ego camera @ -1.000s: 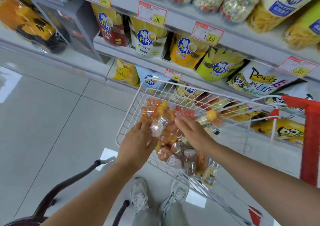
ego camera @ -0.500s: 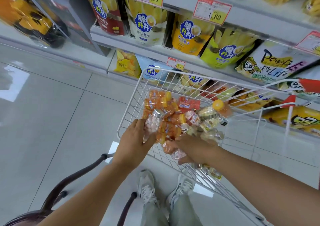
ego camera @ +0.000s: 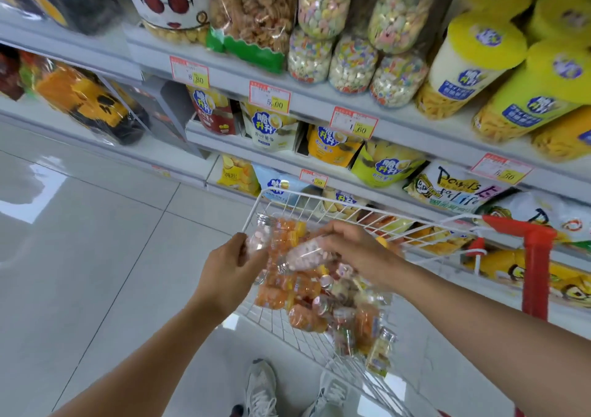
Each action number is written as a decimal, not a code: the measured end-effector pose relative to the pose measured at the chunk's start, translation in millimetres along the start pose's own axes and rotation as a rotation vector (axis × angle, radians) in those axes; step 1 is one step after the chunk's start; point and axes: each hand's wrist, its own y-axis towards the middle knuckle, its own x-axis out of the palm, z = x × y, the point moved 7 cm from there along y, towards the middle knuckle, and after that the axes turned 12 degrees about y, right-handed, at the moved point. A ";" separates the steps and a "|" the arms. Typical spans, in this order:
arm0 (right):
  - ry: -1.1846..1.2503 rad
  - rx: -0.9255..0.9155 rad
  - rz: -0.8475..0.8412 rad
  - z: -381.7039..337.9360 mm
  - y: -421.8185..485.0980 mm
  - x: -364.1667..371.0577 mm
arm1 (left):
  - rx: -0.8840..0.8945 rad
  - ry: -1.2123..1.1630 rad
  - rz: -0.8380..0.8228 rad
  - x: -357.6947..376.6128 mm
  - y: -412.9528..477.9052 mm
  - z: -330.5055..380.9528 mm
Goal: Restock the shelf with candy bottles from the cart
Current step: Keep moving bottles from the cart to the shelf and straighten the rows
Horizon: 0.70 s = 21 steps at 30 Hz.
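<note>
A white wire cart holds a heap of small candy bottles, mostly orange, some clear with mixed sweets. My left hand is raised above the cart's left rim, shut on a clear bottle of pink and white candy held upright. My right hand hovers over the heap, shut on a second clear bottle of pale candy lying sideways. The shelves rise just behind the cart, with tall clear jars of pastel candy on the upper level.
Snack bags fill the lower shelves and yellow-lidded tubs stand at the upper right. The cart's red handle post is on the right. My two shoes stand on the grey tiled floor.
Both hands have lifted out of the cart, each with a clear candy bottle. The view has tilted upward, showing the higher shelf with the candy jars.
</note>
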 end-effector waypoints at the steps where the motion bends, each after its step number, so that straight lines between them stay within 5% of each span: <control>1: 0.170 0.006 -0.016 -20.1 -4.3 4.7 | 0.013 -0.034 0.012 -16.1 2.9 11.7; 5: 0.507 -0.152 -0.122 -112.2 -28.7 22.7 | 0.068 -0.305 0.083 -88.9 13.4 68.8; 13: 0.333 -0.720 -0.189 -284.6 -96.2 45.8 | 0.261 -0.640 0.163 -190.8 9.8 199.8; 21: 0.027 -1.054 0.401 -396.2 -155.2 3.6 | 0.548 -0.220 0.406 -265.9 11.0 301.4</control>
